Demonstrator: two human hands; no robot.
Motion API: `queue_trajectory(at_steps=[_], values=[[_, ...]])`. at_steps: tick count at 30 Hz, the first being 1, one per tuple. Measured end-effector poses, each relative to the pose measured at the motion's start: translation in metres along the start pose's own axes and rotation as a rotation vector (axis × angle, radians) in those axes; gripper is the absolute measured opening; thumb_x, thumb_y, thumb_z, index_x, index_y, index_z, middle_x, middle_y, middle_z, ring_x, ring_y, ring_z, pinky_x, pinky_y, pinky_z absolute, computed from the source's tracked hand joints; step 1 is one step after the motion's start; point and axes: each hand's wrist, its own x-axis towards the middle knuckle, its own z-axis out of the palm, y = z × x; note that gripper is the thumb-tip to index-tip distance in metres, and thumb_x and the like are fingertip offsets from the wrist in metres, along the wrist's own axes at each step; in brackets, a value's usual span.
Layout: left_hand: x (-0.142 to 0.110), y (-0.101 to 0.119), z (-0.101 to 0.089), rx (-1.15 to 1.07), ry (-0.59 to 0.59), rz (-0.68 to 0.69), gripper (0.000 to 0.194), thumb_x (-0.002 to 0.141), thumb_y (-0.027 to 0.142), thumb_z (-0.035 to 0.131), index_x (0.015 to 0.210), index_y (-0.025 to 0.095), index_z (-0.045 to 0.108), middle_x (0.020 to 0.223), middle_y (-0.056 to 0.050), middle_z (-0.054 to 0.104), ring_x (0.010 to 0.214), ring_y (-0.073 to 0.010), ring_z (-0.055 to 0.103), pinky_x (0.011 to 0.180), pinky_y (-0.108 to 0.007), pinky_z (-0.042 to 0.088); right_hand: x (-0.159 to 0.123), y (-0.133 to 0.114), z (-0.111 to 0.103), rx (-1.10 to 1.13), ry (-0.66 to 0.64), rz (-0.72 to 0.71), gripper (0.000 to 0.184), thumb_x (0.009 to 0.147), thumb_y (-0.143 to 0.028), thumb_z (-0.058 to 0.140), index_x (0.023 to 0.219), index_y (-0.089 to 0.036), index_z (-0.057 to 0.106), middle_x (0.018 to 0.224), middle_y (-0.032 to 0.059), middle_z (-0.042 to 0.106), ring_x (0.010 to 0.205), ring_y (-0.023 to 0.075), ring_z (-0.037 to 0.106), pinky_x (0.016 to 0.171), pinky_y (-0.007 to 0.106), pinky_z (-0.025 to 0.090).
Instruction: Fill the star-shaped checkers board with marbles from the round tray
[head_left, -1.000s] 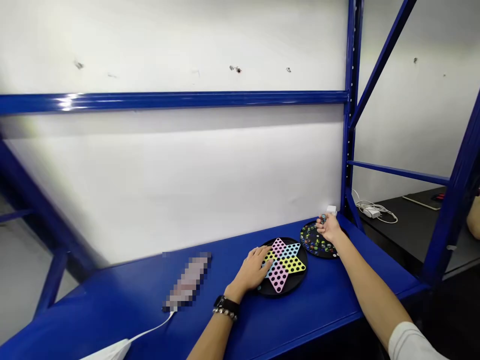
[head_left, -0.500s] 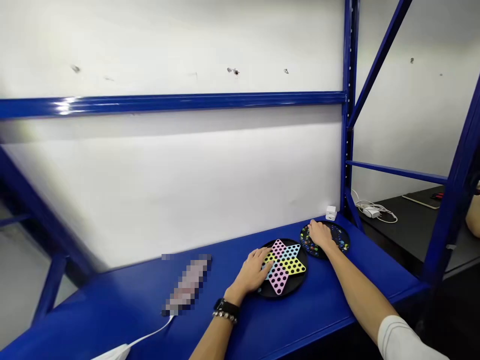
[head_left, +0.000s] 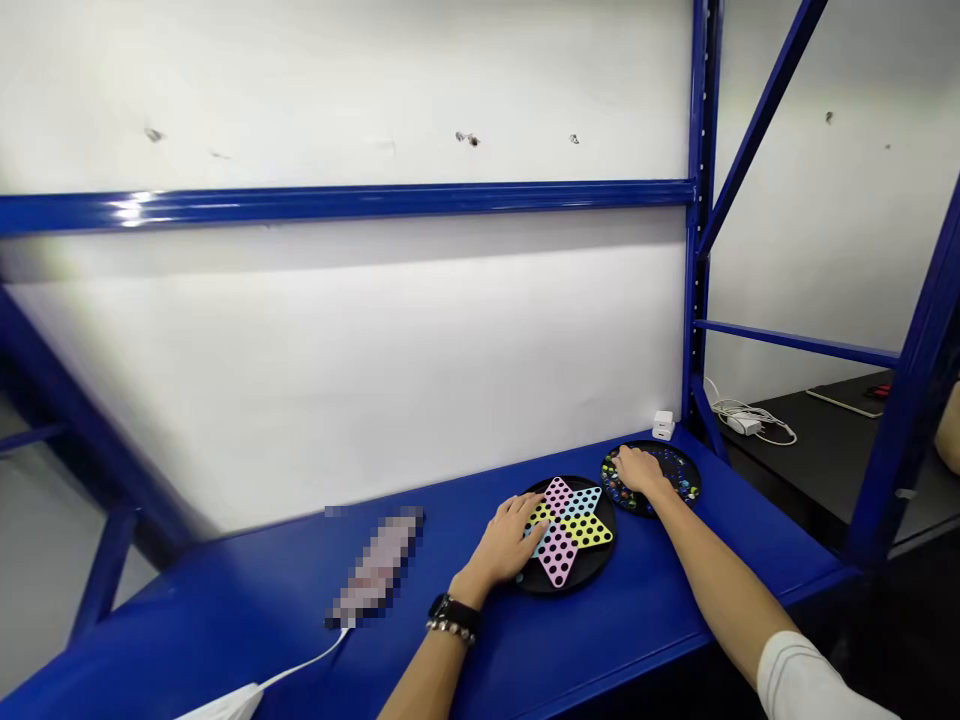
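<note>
- Here's the left hand point(head_left: 512, 540), palm down with fingers spread across the star of the Chinese checkers board point(head_left: 581, 578), the grip wide and flat, nothing visibly held!
- Its fingertips point(head_left: 534, 510) sit on the yellow and blue points of the star, near the middle of the board.
- Over to the right hand point(head_left: 640, 472), fingers curled down into the round black marble tray point(head_left: 679, 450); the grip is narrow, but whether it's got a marble, I can't tell from here.
- The multicoloured glass marbles point(head_left: 615, 482) lie in that tray, bunched around the fingers, and the tray sits just beside the board, on the far right of it.
- Both pieces lie flat on the blue steel shelf point(head_left: 225, 620), up near the white wall point(head_left: 337, 350).
- A watch point(head_left: 447, 608) and a beaded bracelet point(head_left: 450, 630) circle the left wrist, and a white sleeve point(head_left: 814, 685) tops the right arm.
- Left along the shelf, a pixelated object point(head_left: 375, 565) with a white cable point(head_left: 300, 665) running from it; no telling what that is.
- Behind the tray, a small white block point(head_left: 663, 425) at the shelf's back edge.
- Further right, a white charger and cord point(head_left: 742, 424) on a dark tabletop point(head_left: 825, 450), and another person's arm point(head_left: 949, 440) at the frame edge!
</note>
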Motion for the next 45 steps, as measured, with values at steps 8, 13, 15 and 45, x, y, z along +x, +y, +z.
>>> queue_trajectory(at_steps=[8, 13, 15, 45], values=[[0.002, -0.003, 0.003, 0.009, 0.018, 0.044, 0.055, 0.096, 0.053, 0.034, 0.139, 0.024, 0.047, 0.143, -0.007, 0.050, 0.133, -0.0286, 0.041, 0.111, -0.047, 0.034, -0.018, -0.052, 0.012, -0.009, 0.119, -0.238, 0.041, 0.102, -0.042, 0.024, 0.106, -0.020, 0.058, 0.096, 0.0098, 0.070, 0.090, 0.0230, 0.065, 0.074, 0.030, 0.040], [0.002, -0.004, 0.004, 0.018, 0.005, 0.021, 0.054, 0.095, 0.052, 0.037, 0.140, 0.024, 0.047, 0.145, -0.007, 0.049, 0.134, -0.0295, 0.040, 0.111, -0.047, 0.034, -0.022, -0.075, 0.033, -0.147, 0.066, -0.329, 0.027, 0.097, -0.037, 0.041, 0.108, -0.018, 0.057, 0.101, 0.0123, 0.070, 0.091, 0.0252, 0.066, 0.076, 0.031, 0.040], [0.002, -0.002, 0.003, 0.024, -0.002, 0.019, 0.055, 0.095, 0.052, 0.036, 0.140, 0.022, 0.047, 0.145, -0.008, 0.049, 0.134, -0.0297, 0.039, 0.111, -0.047, 0.034, -0.023, -0.075, 0.035, -0.165, 0.073, -0.339, 0.027, 0.098, -0.036, 0.041, 0.109, -0.018, 0.057, 0.103, 0.0128, 0.069, 0.091, 0.0249, 0.066, 0.076, 0.032, 0.041], [0.002, -0.002, 0.005, 0.032, 0.056, 0.053, 0.051, 0.095, 0.050, 0.039, 0.138, 0.024, 0.049, 0.140, -0.007, 0.053, 0.130, -0.0288, 0.044, 0.109, -0.046, 0.038, -0.030, -0.098, 0.046, -0.064, 0.089, -0.367, 0.024, 0.093, -0.030, 0.039, 0.104, -0.017, 0.055, 0.115, 0.0156, 0.052, 0.107, 0.0294, 0.045, 0.088, 0.042, 0.037]])
